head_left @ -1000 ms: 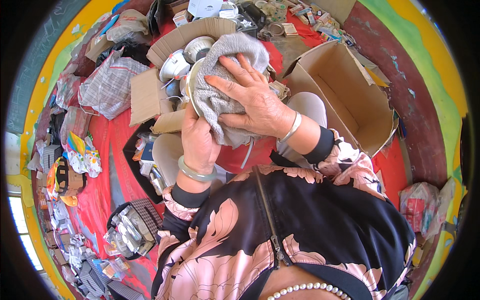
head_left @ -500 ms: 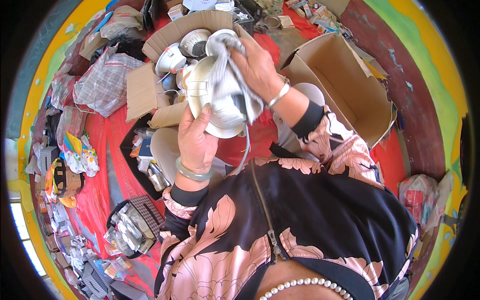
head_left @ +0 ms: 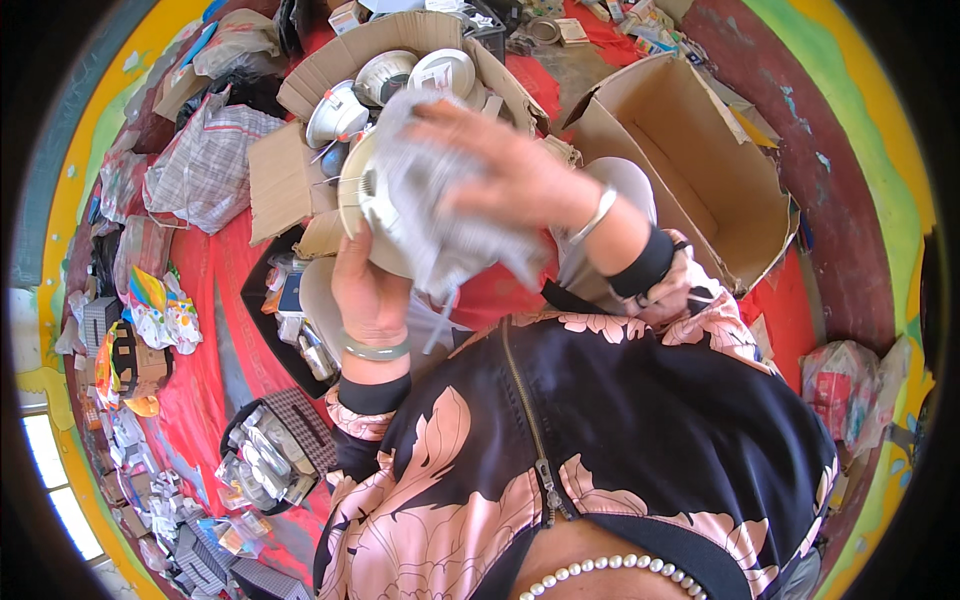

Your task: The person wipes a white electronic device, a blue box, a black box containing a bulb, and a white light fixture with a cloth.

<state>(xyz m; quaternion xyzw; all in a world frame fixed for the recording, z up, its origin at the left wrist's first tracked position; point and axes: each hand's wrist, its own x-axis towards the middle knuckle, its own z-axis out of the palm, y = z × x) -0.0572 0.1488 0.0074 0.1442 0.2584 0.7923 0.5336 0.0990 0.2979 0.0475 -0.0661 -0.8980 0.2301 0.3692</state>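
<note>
My left hand (head_left: 370, 290) grips the rim of a round, white recessed downlight (head_left: 383, 222), thumb along its near left side. A pale cable hangs from it towards my lap. Over the downlight my right hand (head_left: 520, 165), smeared by motion, presses a grey cloth (head_left: 425, 235) that hides most of its face. Just beyond stands an open cardboard box (head_left: 280, 185) holding more downlights, among them a white one (head_left: 337, 115), a silver-toned one (head_left: 385, 75) and one with a flat disc (head_left: 442, 72).
A larger open carton (head_left: 690, 150) stands to the right. At left are a checked bag (head_left: 212, 150), a black box of small goods (head_left: 292, 330) and a basket of bottles (head_left: 265, 450). Red sheeting (head_left: 190, 400) covers the floor.
The downlight has shifted left and tilted in my left hand. My right hand has swept the cloth from the far edge down across its face, uncovering the disc-faced downlight in the box.
</note>
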